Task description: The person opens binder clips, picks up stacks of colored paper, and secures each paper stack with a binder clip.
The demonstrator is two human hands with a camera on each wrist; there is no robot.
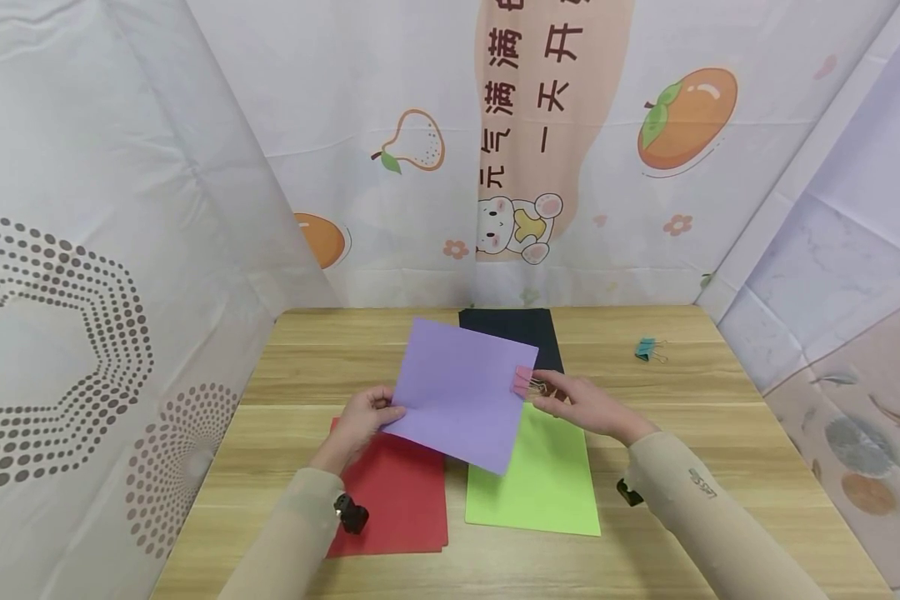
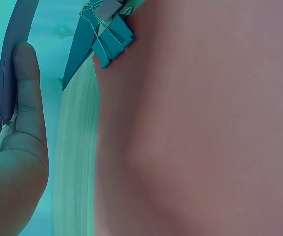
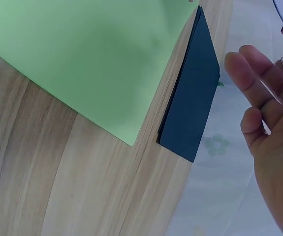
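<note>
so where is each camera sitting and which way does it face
Head: worn on the head, facing forward and down at the table; both sleeves, the left fingers and right fingers show.
Left wrist: on that wrist, looking at the purple sheet nearly edge-on; left fingers show at the left.
Right wrist: on that wrist, looking past the right fingers at the green sheet, black sheets and curtain.
Shared: head and right wrist both show the pink clip.

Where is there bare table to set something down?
Back left, the table is bare behind the left hand; back right, between the black paper and teal clip. The middle is crowded: purple paper overhangs red, green and black paper.
</note>
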